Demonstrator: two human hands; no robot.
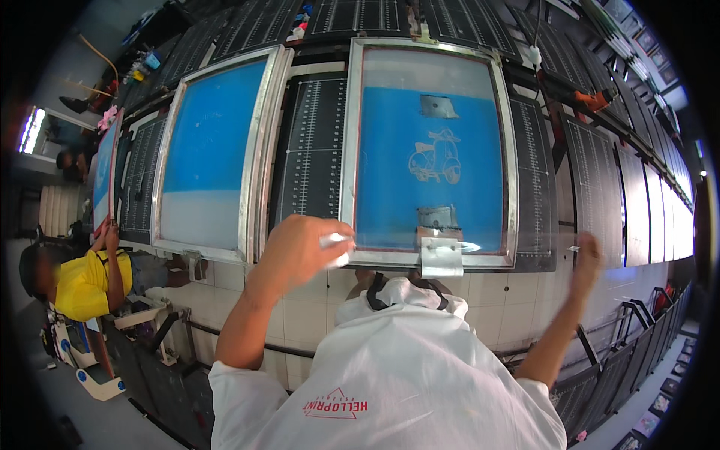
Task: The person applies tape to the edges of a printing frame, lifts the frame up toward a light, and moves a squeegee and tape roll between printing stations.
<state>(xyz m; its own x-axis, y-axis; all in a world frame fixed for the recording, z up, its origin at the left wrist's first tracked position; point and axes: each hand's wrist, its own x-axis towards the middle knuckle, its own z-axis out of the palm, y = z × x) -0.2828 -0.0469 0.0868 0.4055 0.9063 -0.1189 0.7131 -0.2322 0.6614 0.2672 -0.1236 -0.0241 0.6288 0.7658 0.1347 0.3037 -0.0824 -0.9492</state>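
My left hand (304, 251) is closed around a small white thing (337, 249), which looks like a tape roll, at the screen's lower left corner. A thin, clear strip (517, 241) seems to stretch from there to my right hand (587, 262), which pinches its end out to the right and is slightly blurred. Below the strip lies a silk-screen frame (510, 187) with blue mesh and a pale scooter design (435, 159). Grey patches (439, 106) sit above and below the design. A metal clamp (442, 257) grips the frame's near edge.
A second blue screen frame (210, 127) stands to the left on its own black ruled board. More ruled boards (311, 150) line the long bench. At far left a person in a yellow shirt (82, 289) is beside another screen. Metal racks (630, 345) stand behind me.
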